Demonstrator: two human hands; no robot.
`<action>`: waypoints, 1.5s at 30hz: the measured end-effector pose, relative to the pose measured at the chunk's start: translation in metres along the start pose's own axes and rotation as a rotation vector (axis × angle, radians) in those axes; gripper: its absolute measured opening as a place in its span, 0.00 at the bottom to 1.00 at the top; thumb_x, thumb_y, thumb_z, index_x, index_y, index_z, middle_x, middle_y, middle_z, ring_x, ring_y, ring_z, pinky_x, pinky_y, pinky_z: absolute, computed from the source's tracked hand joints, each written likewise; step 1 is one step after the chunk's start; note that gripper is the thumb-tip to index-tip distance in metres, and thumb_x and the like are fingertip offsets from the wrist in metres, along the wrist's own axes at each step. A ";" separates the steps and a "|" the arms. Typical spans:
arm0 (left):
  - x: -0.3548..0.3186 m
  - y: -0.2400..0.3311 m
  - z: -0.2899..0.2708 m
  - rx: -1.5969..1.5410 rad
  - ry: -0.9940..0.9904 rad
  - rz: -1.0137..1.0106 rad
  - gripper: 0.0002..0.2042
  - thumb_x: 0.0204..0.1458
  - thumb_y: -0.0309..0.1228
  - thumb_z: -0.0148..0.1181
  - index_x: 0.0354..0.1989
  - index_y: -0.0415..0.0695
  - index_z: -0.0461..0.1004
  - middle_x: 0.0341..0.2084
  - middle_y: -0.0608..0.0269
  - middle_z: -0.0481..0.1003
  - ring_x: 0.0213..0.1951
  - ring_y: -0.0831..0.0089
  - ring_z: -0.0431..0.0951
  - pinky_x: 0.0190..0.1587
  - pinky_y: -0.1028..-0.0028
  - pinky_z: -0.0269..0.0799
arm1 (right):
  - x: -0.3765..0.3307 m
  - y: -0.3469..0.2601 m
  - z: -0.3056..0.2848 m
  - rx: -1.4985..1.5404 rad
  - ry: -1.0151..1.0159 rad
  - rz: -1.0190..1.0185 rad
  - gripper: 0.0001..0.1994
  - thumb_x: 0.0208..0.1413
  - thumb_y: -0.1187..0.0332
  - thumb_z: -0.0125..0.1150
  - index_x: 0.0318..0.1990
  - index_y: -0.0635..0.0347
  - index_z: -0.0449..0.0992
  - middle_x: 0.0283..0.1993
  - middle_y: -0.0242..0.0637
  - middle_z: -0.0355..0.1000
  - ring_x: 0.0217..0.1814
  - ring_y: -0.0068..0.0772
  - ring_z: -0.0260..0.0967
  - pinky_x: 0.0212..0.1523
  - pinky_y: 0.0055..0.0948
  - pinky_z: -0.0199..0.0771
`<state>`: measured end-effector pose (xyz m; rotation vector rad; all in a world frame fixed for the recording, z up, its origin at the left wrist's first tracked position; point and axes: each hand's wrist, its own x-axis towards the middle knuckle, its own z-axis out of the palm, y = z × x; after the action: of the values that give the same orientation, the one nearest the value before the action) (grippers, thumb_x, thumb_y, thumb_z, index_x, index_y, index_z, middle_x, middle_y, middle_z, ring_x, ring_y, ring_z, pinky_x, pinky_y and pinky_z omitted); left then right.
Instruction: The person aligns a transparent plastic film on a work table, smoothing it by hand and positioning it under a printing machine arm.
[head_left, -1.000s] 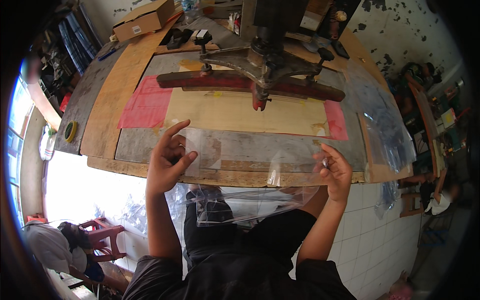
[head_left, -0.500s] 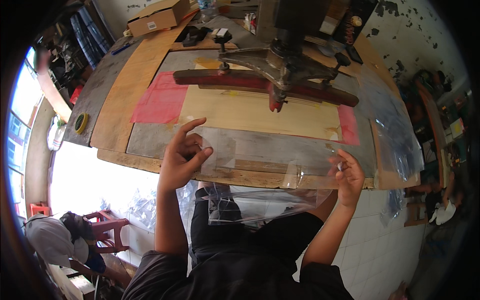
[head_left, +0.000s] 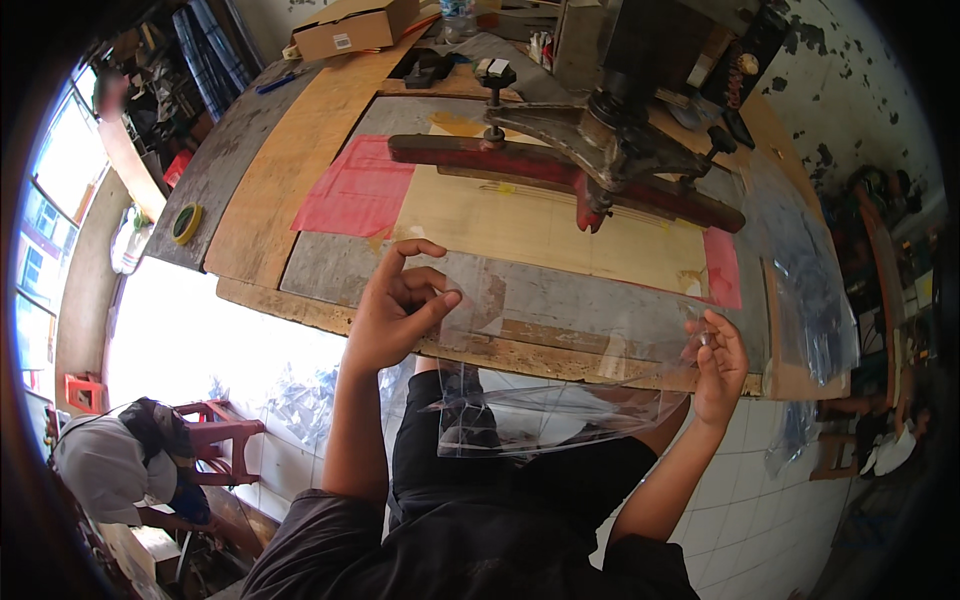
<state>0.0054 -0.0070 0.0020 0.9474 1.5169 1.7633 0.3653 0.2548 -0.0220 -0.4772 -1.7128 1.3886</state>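
Observation:
A clear plastic sheet (head_left: pixel 560 412) hangs between my two hands in front of the table's near edge, its lower part sagging over my lap. My left hand (head_left: pixel 398 312) pinches its upper left corner between thumb and bent fingers, the index finger raised. At the other end, my right hand (head_left: pixel 720 372) grips the sheet with fingers curled. Beyond them lies a cream board (head_left: pixel 540 235) with pink patches (head_left: pixel 342 187) at its ends. Over the board stands a press with a dark red crossbar (head_left: pixel 450 152), apart from both hands.
More clear plastic sheets (head_left: pixel 810 300) lie at the table's right side, with others (head_left: pixel 300 400) on the floor at left. A tape roll (head_left: pixel 186 223), a cardboard box (head_left: pixel 355 28) and a blue pen (head_left: pixel 275 84) are at the left. A person (head_left: pixel 120 455) bends beside a red stool (head_left: pixel 225 440).
The whole view has shifted, so the table and press sit farther right. Both hands keep their hold on the plastic sheet, whose lower part hangs somewhat differently.

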 end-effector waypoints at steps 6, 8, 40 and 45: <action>0.001 0.001 0.000 0.026 -0.013 0.005 0.24 0.63 0.20 0.68 0.65 0.40 0.64 0.34 0.66 0.82 0.29 0.85 0.78 0.30 0.82 0.69 | 0.000 -0.001 0.002 -0.016 0.014 0.009 0.28 0.67 0.61 0.71 0.67 0.71 0.73 0.57 0.41 0.79 0.59 0.29 0.78 0.48 0.23 0.78; 0.001 0.002 0.000 0.041 -0.017 0.014 0.25 0.63 0.20 0.67 0.65 0.40 0.63 0.34 0.67 0.82 0.29 0.86 0.78 0.28 0.82 0.70 | 0.000 0.000 0.000 -0.015 0.019 0.014 0.29 0.67 0.61 0.72 0.67 0.71 0.73 0.57 0.41 0.79 0.59 0.30 0.78 0.48 0.23 0.78; -0.001 0.011 -0.001 0.441 -0.141 0.180 0.28 0.50 0.20 0.63 0.64 0.45 0.81 0.15 0.73 0.68 0.20 0.85 0.65 0.29 0.78 0.61 | -0.001 -0.002 0.004 -0.065 0.032 0.011 0.29 0.67 0.58 0.73 0.66 0.69 0.74 0.54 0.45 0.81 0.48 0.23 0.76 0.44 0.21 0.76; -0.002 0.011 -0.001 0.430 -0.135 0.160 0.29 0.50 0.21 0.62 0.66 0.45 0.80 0.15 0.74 0.67 0.20 0.86 0.65 0.29 0.78 0.61 | 0.000 -0.003 0.006 -0.063 0.041 0.004 0.29 0.66 0.57 0.73 0.66 0.69 0.74 0.53 0.45 0.82 0.45 0.21 0.75 0.44 0.20 0.76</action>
<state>0.0051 -0.0111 0.0130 1.4033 1.8092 1.4650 0.3605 0.2503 -0.0189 -0.5405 -1.7275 1.3225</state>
